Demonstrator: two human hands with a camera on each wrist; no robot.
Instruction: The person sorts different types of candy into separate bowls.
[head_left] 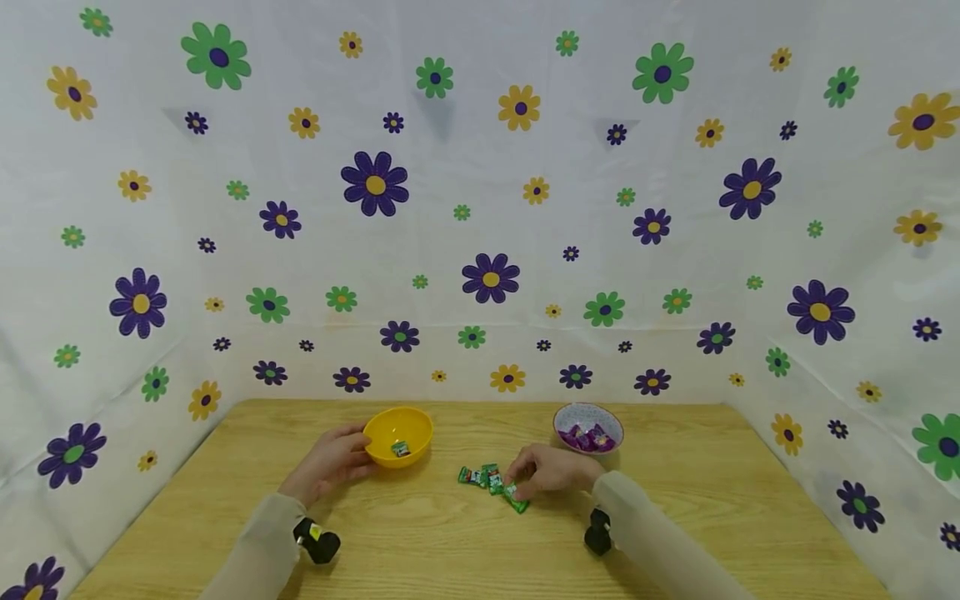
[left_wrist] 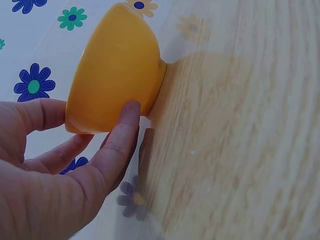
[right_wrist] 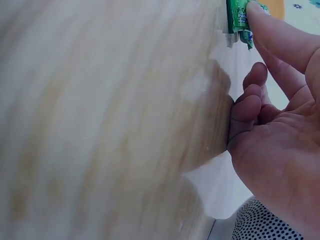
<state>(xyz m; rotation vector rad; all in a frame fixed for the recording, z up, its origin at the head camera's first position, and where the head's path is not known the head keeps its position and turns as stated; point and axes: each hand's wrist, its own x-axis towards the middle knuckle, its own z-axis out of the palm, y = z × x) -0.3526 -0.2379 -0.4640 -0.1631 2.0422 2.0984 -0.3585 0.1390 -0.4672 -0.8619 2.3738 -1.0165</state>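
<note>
My left hand (head_left: 333, 460) holds the yellow bowl (head_left: 411, 423) by its left side, fingers at the rim. In the left wrist view, the thumb lies against the outer wall of the bowl (left_wrist: 112, 65), which stands on the table. One green-wrapped candy (head_left: 401, 448) lies inside it. Right of the bowl, my right hand (head_left: 551, 469) pinches another green candy (head_left: 517, 502) between thumb and finger, low over the table. Its printed wrapper (right_wrist: 239, 17) shows at the top of the right wrist view. Two more green candies, a left one (head_left: 471, 476) and a right one (head_left: 492, 478), lie beside it.
A speckled bowl (head_left: 588, 411) with a dark rim stands behind my right hand and contains several purple-wrapped candies (head_left: 588, 438). The wooden table (head_left: 450, 550) meets a white flower-patterned sheet (head_left: 480, 358) at the back and both sides.
</note>
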